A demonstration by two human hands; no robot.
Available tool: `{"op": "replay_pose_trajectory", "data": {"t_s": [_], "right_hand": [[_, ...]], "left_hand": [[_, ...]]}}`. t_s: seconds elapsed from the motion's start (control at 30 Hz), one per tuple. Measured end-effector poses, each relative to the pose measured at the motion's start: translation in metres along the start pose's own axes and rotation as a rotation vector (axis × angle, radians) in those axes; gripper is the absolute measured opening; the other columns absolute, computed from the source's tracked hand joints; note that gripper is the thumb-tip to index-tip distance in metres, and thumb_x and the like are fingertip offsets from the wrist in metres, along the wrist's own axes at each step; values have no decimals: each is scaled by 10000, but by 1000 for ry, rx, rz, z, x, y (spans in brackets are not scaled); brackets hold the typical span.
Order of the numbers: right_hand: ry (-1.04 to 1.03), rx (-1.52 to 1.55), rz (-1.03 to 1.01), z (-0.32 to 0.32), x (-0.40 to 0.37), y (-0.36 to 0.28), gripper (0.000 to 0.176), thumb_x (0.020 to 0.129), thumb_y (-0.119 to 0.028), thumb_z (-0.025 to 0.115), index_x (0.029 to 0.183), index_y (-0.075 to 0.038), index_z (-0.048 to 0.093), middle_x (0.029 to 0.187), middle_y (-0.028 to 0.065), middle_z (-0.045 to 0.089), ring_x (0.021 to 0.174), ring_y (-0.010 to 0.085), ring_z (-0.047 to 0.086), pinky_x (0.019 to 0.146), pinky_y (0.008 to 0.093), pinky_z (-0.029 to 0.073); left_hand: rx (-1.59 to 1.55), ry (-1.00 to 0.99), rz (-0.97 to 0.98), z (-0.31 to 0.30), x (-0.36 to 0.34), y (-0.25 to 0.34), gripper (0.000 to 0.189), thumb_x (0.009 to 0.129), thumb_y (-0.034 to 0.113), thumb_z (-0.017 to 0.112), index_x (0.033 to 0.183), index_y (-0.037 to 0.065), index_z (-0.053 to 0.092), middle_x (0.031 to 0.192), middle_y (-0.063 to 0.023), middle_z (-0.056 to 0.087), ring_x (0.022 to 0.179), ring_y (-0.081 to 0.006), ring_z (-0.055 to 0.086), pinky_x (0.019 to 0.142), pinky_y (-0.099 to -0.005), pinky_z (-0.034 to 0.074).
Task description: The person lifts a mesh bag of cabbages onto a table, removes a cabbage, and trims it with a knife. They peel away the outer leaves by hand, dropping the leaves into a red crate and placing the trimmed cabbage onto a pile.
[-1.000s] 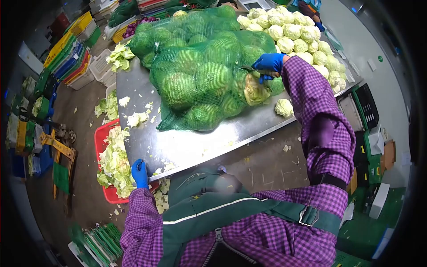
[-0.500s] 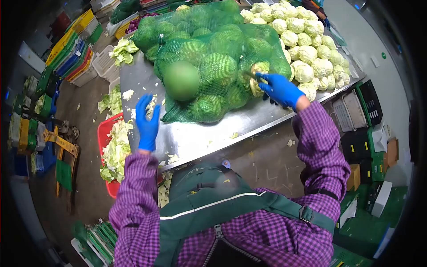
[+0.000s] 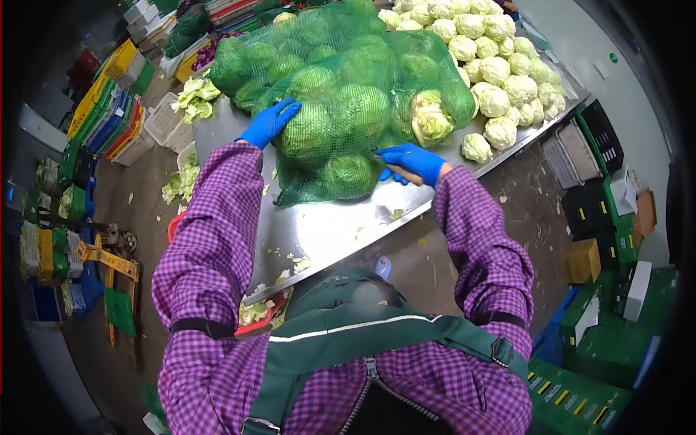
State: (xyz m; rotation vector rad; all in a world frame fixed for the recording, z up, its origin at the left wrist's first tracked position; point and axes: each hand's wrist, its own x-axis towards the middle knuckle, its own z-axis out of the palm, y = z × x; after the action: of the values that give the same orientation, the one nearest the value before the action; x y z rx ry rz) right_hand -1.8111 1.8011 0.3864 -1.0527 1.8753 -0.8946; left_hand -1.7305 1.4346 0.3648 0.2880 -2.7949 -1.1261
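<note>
My left hand (image 3: pixel 268 126) lies loose on the near-left side of the green bag (image 3: pixel 335 123), fingers extended over the mesh rather than gripping. My right hand (image 3: pixel 410 162) is curled just beside the bag's near side; I cannot tell what, if anything, it grasps. The bag lies on the table (image 3: pixel 330 235), its long axis slanting from near left to far right, a pinched corner pointing toward my left. A pale cabbage (image 3: pixel 433 125) shows at its right end. Labels (image 3: pixel 562 396) on the green crates (image 3: pixel 540 408) are too small to read.
</note>
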Motion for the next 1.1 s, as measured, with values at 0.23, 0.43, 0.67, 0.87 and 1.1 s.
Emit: {"op": "replay_pose_trajectory", "data": {"t_s": [0.23, 0.43, 0.67, 0.87, 1.1], "right_hand": [[198, 367, 196, 136, 111, -38, 263, 896, -194, 468, 929, 53, 549, 761, 213, 619, 715, 310, 665, 638, 381, 534], [449, 7, 159, 194, 99, -40, 416, 902, -214, 431, 1238, 29, 399, 789, 232, 620, 647, 359, 623, 581, 455, 492], [547, -195, 251, 219, 112, -54, 574, 893, -225, 447, 1371, 38, 268, 842, 249, 633, 734, 406, 620, 694, 506, 481], [-60, -605, -113, 358, 209, -50, 515, 930, -312, 402, 1382, -77, 329, 994, 178, 638, 859, 314, 625, 725, 418, 495], [-54, 216, 162, 317, 77, -55, 573, 866, -252, 474, 1390, -84, 316, 1058, 238, 598, 936, 360, 605, 783, 432, 481]], "left_hand": [[-37, 7, -9, 3, -13, -2, 672, 865, 610, 465, 1364, 162, 422, 1333, -247, 448, 1268, -365, 405, 1042, -395, 329], [-72, -28, 21, 0, -9, 2, 758, 832, 650, 477, 1346, 94, 434, 1323, -243, 461, 1240, -360, 439, 1030, -396, 343], [-3, -20, 43, 3, -2, 2, 796, 822, 693, 432, 1324, 76, 457, 1314, -247, 466, 1222, -373, 450, 1025, -403, 351], [-25, 41, 31, 5, -9, 3, 846, 797, 696, 478, 1334, 44, 439, 1339, -250, 439, 1256, -370, 417, 1044, -412, 325], [-71, 251, -113, 14, -146, 12, 877, 617, 570, 771, 1230, 15, 479, 1148, -182, 525, 1068, -308, 531, 926, -374, 430]]}}
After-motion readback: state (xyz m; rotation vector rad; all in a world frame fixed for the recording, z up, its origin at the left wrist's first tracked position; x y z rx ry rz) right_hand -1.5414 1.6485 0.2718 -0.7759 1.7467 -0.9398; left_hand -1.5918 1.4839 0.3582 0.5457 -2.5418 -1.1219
